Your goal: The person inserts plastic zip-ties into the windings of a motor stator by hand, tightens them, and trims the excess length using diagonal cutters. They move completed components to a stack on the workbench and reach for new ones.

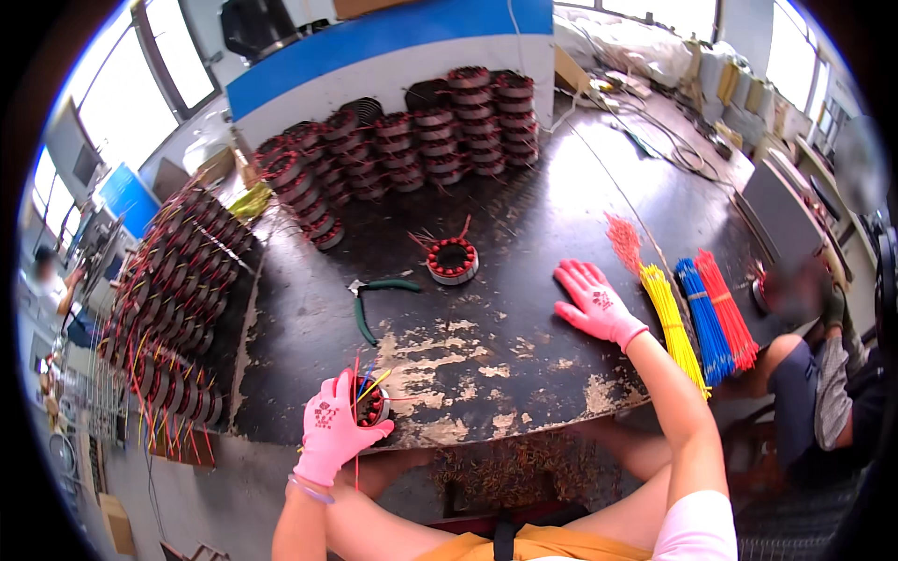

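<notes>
In a pink glove, my left hand (329, 428) is closed round the side of a wound motor stator (378, 405) at the table's near edge. Red, yellow and blue leads stick up from that stator; my palm hides part of it. My right hand (596, 306), gloved alike, lies with fingers stretched out over the tabletop and holds nothing. Just beyond it is a loose bunch of thin pinkish-red pieces (624, 241). Bundles of yellow wires (671, 323), blue wires (703, 321) and red wires (728, 313) lie to its right. Green-handled cutters (391, 284) rest open between my hands, near another stator (454, 263).
Tall stacks of stators (435, 145) line the back of the dark, worn table (524, 374). More stators with trailing leads (173, 280) are piled at the left. A co-worker (804, 374) sits close by on the right. Cables (669, 140) clutter the back right.
</notes>
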Demonstrator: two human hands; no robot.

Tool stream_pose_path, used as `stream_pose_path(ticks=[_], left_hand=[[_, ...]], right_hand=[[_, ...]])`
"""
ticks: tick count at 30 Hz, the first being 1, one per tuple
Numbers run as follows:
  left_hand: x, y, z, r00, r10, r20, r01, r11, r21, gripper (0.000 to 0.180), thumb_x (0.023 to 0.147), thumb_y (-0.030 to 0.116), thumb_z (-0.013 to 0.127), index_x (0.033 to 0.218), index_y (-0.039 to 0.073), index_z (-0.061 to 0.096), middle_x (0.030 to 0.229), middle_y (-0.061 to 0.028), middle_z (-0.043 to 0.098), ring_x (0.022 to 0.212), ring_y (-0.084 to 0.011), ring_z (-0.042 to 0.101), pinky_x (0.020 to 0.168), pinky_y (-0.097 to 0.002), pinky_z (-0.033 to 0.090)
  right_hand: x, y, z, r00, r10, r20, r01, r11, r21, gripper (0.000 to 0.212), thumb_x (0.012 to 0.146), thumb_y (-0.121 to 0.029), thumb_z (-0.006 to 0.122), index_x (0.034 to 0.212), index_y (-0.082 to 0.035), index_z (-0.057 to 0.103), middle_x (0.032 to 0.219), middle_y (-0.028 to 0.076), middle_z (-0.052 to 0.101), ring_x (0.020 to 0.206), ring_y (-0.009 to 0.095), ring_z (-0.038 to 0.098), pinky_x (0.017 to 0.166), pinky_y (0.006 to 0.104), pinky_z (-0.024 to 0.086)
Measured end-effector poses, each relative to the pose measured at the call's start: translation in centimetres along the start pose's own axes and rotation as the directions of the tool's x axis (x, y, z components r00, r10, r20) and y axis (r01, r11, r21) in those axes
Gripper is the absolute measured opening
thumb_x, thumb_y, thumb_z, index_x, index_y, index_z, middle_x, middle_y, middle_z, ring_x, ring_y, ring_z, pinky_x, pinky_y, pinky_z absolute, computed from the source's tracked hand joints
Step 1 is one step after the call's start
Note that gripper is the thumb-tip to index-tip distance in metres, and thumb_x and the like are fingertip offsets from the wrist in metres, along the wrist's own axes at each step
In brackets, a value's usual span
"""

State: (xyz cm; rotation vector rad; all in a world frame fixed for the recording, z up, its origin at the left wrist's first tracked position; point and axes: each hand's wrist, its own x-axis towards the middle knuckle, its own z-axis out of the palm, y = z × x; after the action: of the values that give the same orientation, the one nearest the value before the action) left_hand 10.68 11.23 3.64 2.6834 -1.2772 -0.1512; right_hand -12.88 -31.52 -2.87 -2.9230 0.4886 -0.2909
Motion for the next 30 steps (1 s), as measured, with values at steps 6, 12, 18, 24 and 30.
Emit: stream_pose_path(ticks=[6,12,18,24,30], left_hand=[[-4.7,-5.2,-12.6,0.945,-0.013,-0.327,-0.023,0.994,-0.107,0.108,0.060,0.049,0.092,0.146,-0.001,0.048,0.134,-0.0215,0.058,0.118,-0.0395,0.062,0.102,-0.0444,0.050],[-8.5,-16.5,-24.7,0.847,-0.285,-0.449,0.238,0.958,-0.159,0.104,0.068,0.025,0.094,0.152,-0.004,0.041,0.146,-0.0202,0.057,0.133,-0.0266,0.057,0.113,-0.0358,0.042],[-8.1,-25.9,-26.0,0.826,-0.379,-0.417,0.242,0.907,-0.345,0.102,0.071,0.019,0.090,0.155,-0.003,0.038,0.143,-0.0174,0.060,0.130,-0.0226,0.059,0.110,-0.0336,0.044],[-5.1,-29.3,-26.9,0.809,-0.467,-0.358,0.332,0.864,-0.378,0.097,0.074,0.018,0.085,0.155,-0.005,0.037,0.144,-0.0173,0.060,0.132,-0.0222,0.057,0.111,-0.0335,0.043],[-5.5,-30.7,-26.1,0.829,-0.438,-0.348,0.315,0.880,-0.357,0.102,0.070,0.028,0.091,0.154,-0.003,0.040,0.145,-0.0180,0.059,0.134,-0.0243,0.054,0.115,-0.0348,0.038]], right_hand=[[2.2,-3.3,-1.0,0.986,0.064,-0.153,-0.054,0.996,0.065,0.066,0.101,-0.041,0.055,0.151,0.002,0.043,0.159,0.024,0.039,0.152,0.038,0.030,0.126,0.0480,0.018],[-0.9,-12.5,2.4,0.983,-0.182,0.010,0.177,0.967,0.186,0.066,0.095,-0.033,0.065,0.150,-0.003,0.046,0.159,0.020,0.040,0.152,0.039,0.030,0.126,0.0506,0.019],[-1.3,-14.8,2.4,0.987,-0.160,-0.033,0.163,0.968,0.189,0.065,0.092,-0.032,0.067,0.148,-0.005,0.049,0.159,0.018,0.042,0.151,0.039,0.031,0.126,0.0513,0.020],[-1.0,-14.6,1.9,0.988,-0.147,-0.047,0.153,0.972,0.176,0.064,0.090,-0.030,0.069,0.146,-0.004,0.051,0.157,0.019,0.044,0.149,0.040,0.033,0.125,0.0525,0.021],[-1.0,-15.2,2.0,0.986,-0.158,-0.045,0.164,0.969,0.184,0.064,0.090,-0.029,0.069,0.145,-0.004,0.051,0.157,0.019,0.044,0.149,0.040,0.034,0.125,0.0526,0.021]])
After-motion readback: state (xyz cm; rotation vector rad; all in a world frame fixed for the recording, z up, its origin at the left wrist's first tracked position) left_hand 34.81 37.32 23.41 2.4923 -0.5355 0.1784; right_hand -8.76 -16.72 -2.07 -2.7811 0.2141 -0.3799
